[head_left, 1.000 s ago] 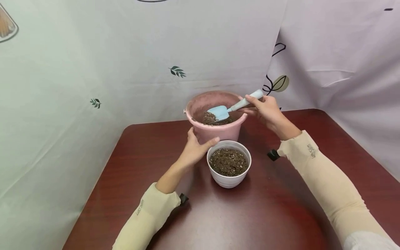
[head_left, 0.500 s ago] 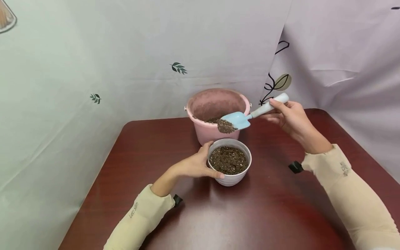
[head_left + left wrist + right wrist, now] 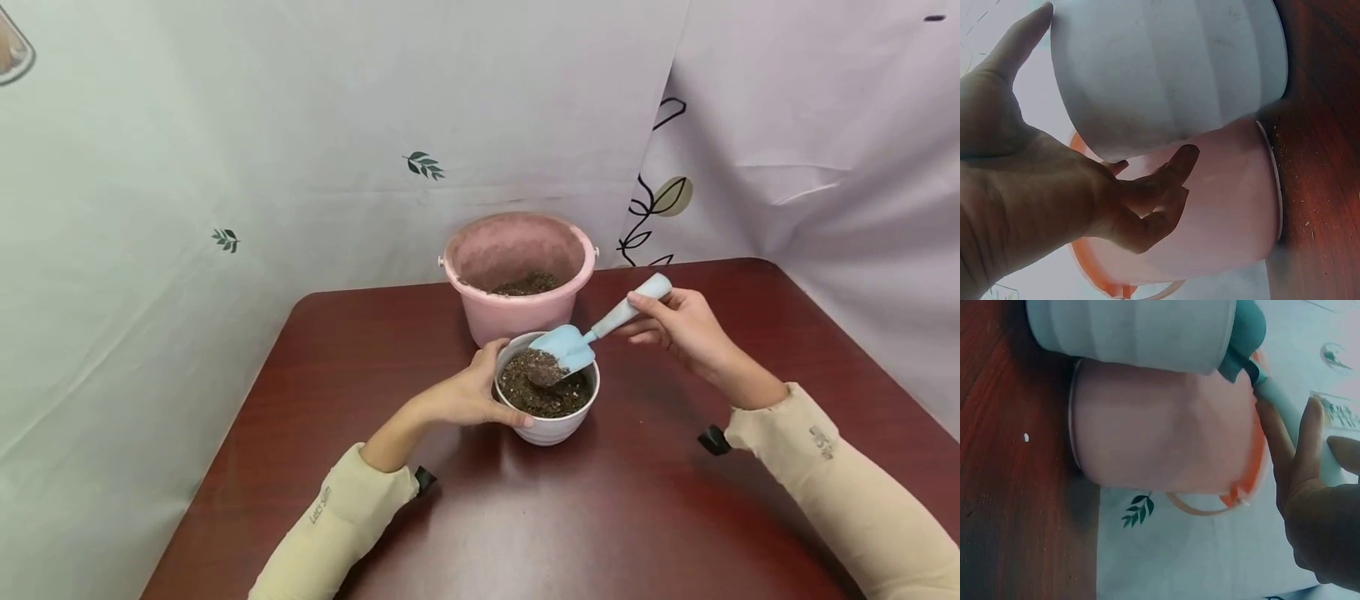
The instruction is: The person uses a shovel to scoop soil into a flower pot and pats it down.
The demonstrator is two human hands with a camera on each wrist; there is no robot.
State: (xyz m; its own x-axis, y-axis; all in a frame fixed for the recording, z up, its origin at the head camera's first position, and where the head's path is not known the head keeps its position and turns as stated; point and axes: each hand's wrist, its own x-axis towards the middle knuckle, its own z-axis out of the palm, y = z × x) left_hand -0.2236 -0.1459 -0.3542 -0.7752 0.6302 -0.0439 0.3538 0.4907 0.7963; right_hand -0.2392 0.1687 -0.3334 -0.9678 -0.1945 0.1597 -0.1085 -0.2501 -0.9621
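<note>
My right hand [image 3: 686, 329] grips a small garden trowel [image 3: 573, 346] by its pale handle [image 3: 1282, 406]. The light blue blade, loaded with dark soil, is tilted down to the left over the white flowerpot [image 3: 551, 432]. Inside the pot, soil [image 3: 543, 406] rises to a little below the rim. My left hand [image 3: 467, 396] holds the pot from the left, thumb along the near side and fingers round toward the back. In the left wrist view, thumb and fingers straddle the pot wall [image 3: 1166, 69]. A pink bucket [image 3: 517, 317] stands just behind the pot.
Dark soil [image 3: 528, 283] lies low in the bucket. The reddish-brown table [image 3: 360, 358] runs back to a pale cloth backdrop [image 3: 322, 108] printed with leaves. In the right wrist view, a small white speck [image 3: 1026, 437] and crumbs lie on the table.
My right hand has lifted the trowel with soil out of the bucket and brought it over the flowerpot. My left hand has moved from the bucket to the flowerpot.
</note>
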